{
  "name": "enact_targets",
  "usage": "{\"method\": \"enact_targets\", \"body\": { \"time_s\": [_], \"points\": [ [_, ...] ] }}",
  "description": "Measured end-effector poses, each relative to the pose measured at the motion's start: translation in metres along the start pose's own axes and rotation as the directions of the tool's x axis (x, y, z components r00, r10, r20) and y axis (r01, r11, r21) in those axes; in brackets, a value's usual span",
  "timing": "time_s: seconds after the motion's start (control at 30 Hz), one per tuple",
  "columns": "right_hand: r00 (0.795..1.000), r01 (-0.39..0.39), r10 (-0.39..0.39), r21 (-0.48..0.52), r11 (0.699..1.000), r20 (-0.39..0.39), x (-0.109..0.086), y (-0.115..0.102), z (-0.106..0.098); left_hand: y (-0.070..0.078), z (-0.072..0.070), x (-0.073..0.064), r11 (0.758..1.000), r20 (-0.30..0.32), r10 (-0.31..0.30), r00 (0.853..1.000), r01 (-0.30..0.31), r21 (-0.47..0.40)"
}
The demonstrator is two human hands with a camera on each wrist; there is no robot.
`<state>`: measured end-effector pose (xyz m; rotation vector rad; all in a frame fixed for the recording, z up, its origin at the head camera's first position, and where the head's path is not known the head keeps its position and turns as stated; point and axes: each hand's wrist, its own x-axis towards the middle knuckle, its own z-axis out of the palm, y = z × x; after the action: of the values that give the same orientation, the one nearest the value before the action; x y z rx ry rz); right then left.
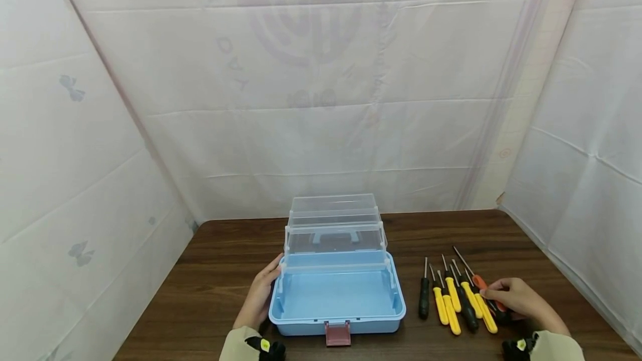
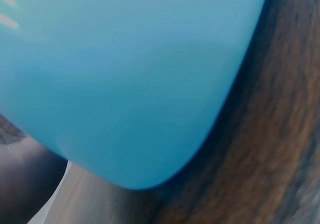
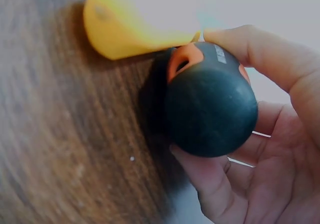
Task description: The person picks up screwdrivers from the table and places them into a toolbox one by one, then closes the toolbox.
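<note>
A light-blue plastic storage box [image 1: 301,328] stands on the table with its clear tiered top [image 1: 336,235] raised behind; the inside is bare. Against the box's left wall lies my left hand [image 1: 258,297], its fingers stretched along the side near the rim. To the right of the box, my right hand [image 1: 519,298] pinches an orange-and-black screwdriver [image 1: 480,282] by its handle, shank pointing away and to the left. In the right wrist view, thumb and fingers curl around the dark butt of the screwdriver handle [image 3: 212,114], close over the tabletop.
Several yellow-handled screwdrivers [image 1: 453,316] and black-handled screwdrivers [image 1: 423,298] lie in a loose row between box and right hand. A pink latch [image 1: 338,334] hangs at the box's front. Pale sheets [image 1: 321,127] enclose the wooden table [image 1: 210,272] at back and sides.
</note>
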<state>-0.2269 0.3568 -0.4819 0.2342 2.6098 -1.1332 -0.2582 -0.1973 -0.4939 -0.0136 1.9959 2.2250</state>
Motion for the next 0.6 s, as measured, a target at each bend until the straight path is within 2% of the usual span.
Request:
{"method": "enact_targets", "body": {
  "time_s": [0.17,0.6],
  "points": [
    [1.0,0.004,-0.004,-0.019,1.0,-0.019,-0.0011,-0.0006,0.0006,-0.0003,0.0,0.0001,1.0,-0.002,0.0,1.0,0.0,-0.002],
    [1.0,0.016,-0.016,0.009,1.0,0.013,-0.0008,0.0015,-0.001,-0.0007,0.0004,-0.0016,1.0,-0.005,0.007,1.0,-0.007,-0.002]
  ]
}}
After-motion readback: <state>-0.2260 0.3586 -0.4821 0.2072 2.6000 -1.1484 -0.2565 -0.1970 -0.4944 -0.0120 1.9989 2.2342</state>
